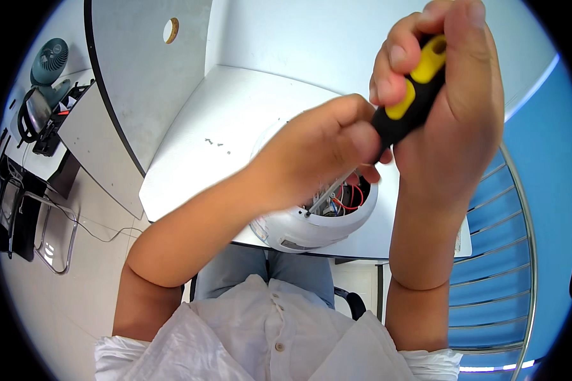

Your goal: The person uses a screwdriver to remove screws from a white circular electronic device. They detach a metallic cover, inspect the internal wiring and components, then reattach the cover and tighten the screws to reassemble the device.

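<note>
A screwdriver with a black and yellow handle (419,82) slants down toward a white rounded appliance housing (324,232) at the table's near edge. My right hand (461,108) is wrapped around the handle. Lower down, my left hand (324,143) is closed about the metal shaft (333,190), just below the handle. The shaft's tip reaches the rim of the housing's opening; whether it sits in a screw I cannot tell. Red and other coloured wires (349,197) show inside. My left hand and forearm hide much of the housing's far side.
Several small screws (217,143) lie on the white table (184,171), left of the housing. Grey partition panels (146,70) stand around it. At far left are a green fan (49,61) and a kettle (37,111). A metal railing (529,254) runs along the right.
</note>
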`<move>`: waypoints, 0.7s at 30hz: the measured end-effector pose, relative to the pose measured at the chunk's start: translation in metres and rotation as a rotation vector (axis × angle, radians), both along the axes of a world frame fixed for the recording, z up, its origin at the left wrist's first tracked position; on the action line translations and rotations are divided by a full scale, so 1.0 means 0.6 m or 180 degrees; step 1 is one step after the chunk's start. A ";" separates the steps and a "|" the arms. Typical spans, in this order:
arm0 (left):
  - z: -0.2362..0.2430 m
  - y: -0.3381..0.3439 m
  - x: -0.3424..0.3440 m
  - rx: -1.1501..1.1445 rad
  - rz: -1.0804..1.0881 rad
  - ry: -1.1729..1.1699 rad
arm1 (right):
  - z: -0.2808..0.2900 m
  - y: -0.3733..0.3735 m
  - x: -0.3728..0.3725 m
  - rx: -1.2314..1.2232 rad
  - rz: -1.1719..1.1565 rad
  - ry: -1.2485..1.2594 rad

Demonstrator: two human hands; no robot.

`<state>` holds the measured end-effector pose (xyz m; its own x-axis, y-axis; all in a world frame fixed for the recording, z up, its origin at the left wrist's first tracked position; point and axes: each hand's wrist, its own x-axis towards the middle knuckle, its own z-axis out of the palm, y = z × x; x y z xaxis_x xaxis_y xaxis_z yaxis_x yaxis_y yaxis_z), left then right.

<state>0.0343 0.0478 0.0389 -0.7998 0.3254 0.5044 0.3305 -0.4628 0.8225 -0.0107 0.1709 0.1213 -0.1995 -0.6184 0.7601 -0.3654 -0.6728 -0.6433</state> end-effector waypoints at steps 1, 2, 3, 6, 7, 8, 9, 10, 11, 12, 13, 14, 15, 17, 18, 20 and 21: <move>-0.007 0.017 0.022 0.0198 0.0319 0.0461 | 0.004 0.005 0.003 -0.0011 -0.0345 0.0108; -0.007 0.017 0.022 0.0094 0.0314 0.0343 | 0.009 0.009 0.005 -0.0022 -0.0684 0.0222; -0.008 0.018 0.022 -0.0005 0.0317 0.0226 | 0.014 0.006 -0.003 -0.0014 -0.0550 0.0332; -0.010 0.012 -0.002 -0.0052 -0.0627 0.0214 | 0.025 -0.017 -0.036 0.0065 0.0857 0.0409; -0.010 0.010 -0.014 -0.0022 -0.1104 0.0245 | 0.019 -0.021 -0.038 -0.0015 0.1495 0.0147; -0.011 0.008 -0.025 -0.0004 -0.1592 0.0226 | 0.012 -0.028 -0.043 -0.0196 0.1967 -0.0039; -0.011 0.012 -0.038 -0.0097 -0.1872 0.0304 | 0.003 -0.038 -0.041 -0.0422 0.2160 -0.0127; -0.009 0.009 -0.049 -0.0043 -0.2158 0.0601 | 0.006 -0.049 -0.050 -0.0349 0.2568 0.0040; -0.010 0.004 -0.053 -0.0076 -0.2230 0.0546 | 0.010 -0.059 -0.049 -0.0247 0.2966 0.0210; -0.011 0.000 -0.054 -0.0105 -0.2306 0.0487 | 0.011 -0.061 -0.046 -0.0145 0.2968 0.0149; -0.012 -0.005 -0.051 -0.0130 -0.1938 0.0374 | 0.015 -0.056 -0.036 -0.0112 0.2428 0.0063; -0.015 -0.008 -0.044 -0.0151 -0.1575 0.0256 | 0.018 -0.052 -0.028 -0.0031 0.1901 -0.0022; -0.018 -0.008 -0.036 -0.0068 -0.1273 0.0169 | 0.020 -0.027 -0.009 -0.0014 0.0834 -0.0123; -0.023 0.007 -0.023 0.0210 -0.0170 0.0412 | 0.019 -0.006 0.013 -0.0119 -0.0489 -0.0505; -0.025 0.009 -0.015 0.0185 0.0277 0.0476 | 0.017 0.004 0.023 -0.0086 -0.1111 -0.0738; -0.028 0.013 -0.001 -0.0120 0.0504 0.0258 | 0.012 0.011 0.022 -0.0063 -0.1133 -0.0649; -0.029 0.016 0.005 -0.0186 0.0641 0.0247 | 0.009 0.012 0.016 -0.0054 -0.1139 -0.0602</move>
